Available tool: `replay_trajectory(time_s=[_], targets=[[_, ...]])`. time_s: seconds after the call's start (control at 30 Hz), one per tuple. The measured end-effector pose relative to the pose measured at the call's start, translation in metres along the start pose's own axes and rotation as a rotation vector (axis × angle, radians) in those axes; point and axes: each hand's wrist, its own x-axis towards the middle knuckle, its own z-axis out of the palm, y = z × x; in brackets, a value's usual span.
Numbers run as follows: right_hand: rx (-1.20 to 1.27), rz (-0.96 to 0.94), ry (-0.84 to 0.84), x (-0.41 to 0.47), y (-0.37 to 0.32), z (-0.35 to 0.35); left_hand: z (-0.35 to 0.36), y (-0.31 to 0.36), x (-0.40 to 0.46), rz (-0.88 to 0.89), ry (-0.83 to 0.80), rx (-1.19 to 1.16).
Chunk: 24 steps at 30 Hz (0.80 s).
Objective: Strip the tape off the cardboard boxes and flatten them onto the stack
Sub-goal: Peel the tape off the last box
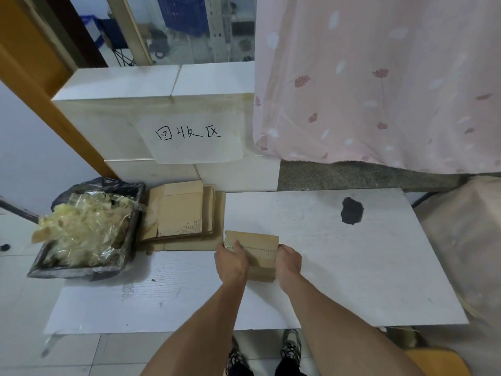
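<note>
White counter [352, 267] under our left hand [231, 263] and right hand [289, 263], fingers clamped on a cardboard box [254, 244]; pink curtain [379, 77] behind.

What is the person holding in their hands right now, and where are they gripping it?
A small brown cardboard box, on the white table. The left hand grips its left edge, the right hand its right edge.

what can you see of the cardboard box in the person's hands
The cardboard box is small, plain brown, with dark print near its right edge. It sits on the white table near its left edge. The left hand grips its left side, the right hand its right side. Whether tape remains is unclear.
</note>
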Motion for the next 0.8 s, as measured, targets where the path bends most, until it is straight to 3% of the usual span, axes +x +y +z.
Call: replay_trajectory(time_s=[0.53,0.8], targets=[[-0.032,-0.077,-0.125,0.006,-0.001,-0.007,-0.003,0.003,0.006,-0.041,-0.009,0.053],[-0.063,-0.227,-0.132,-0.007,-0.026,0.007,0.0,0.001,0.008,-0.196,-0.085,0.049]])
